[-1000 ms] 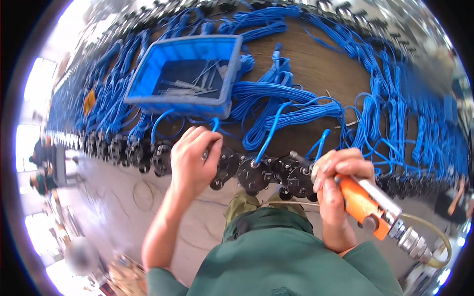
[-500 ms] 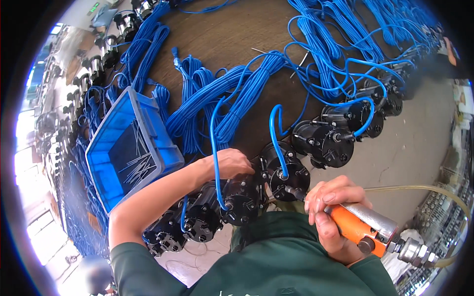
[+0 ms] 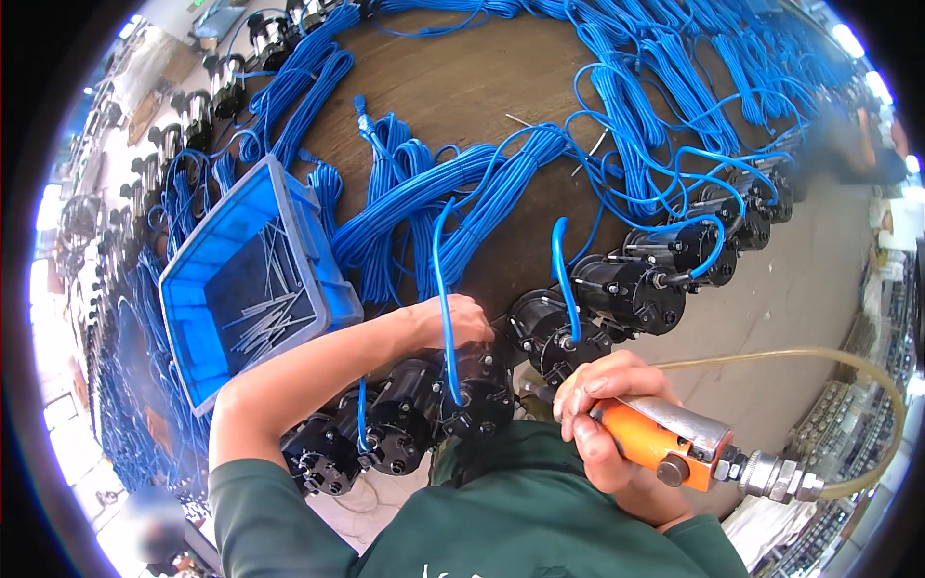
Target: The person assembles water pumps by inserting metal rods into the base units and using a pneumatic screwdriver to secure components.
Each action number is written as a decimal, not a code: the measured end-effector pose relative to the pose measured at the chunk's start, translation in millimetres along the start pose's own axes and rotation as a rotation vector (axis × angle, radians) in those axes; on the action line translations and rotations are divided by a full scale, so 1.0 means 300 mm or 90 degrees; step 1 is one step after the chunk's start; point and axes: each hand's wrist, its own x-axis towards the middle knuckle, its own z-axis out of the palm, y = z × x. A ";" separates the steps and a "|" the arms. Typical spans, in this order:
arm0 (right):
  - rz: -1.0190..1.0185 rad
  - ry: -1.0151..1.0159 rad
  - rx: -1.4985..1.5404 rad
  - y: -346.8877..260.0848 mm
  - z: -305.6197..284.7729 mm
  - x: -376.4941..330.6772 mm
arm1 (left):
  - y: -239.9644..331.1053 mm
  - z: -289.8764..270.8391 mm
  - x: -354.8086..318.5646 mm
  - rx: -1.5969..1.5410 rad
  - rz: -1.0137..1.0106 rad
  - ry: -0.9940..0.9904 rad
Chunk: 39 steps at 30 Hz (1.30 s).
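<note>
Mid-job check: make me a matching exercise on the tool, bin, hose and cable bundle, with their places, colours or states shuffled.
1. Tool
2. Bin
3. Hose
4. Cable bundle

A. Yellowish, connected to the tool
B. Blue loops lying on the brown table
C. Orange and silver, in the right grip
D. Blue walls, thin strips inside

Pairs: 1-C, 2-D, 3-A, 4-B

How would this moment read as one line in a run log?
left hand: at black cylindrical unit, fingertips hidden | right hand: gripping orange tool with hose | nearby: blue bin holding thin strips, blue cable bundles
</note>
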 end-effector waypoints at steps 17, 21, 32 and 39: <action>-0.052 -0.314 -0.149 0.240 0.056 -0.011 | 0.039 0.039 -0.055 -0.011 -0.099 0.156; -0.063 -0.331 -0.118 0.245 0.062 -0.009 | 0.089 0.097 -0.201 -0.189 -0.222 0.200; -0.027 -0.344 -0.047 -0.005 0.132 -0.019 | 0.140 0.226 -0.289 -0.079 -0.180 0.296; 0.006 -0.405 -0.045 0.063 0.213 -0.070 | 0.155 0.215 -0.300 -0.143 -0.147 0.401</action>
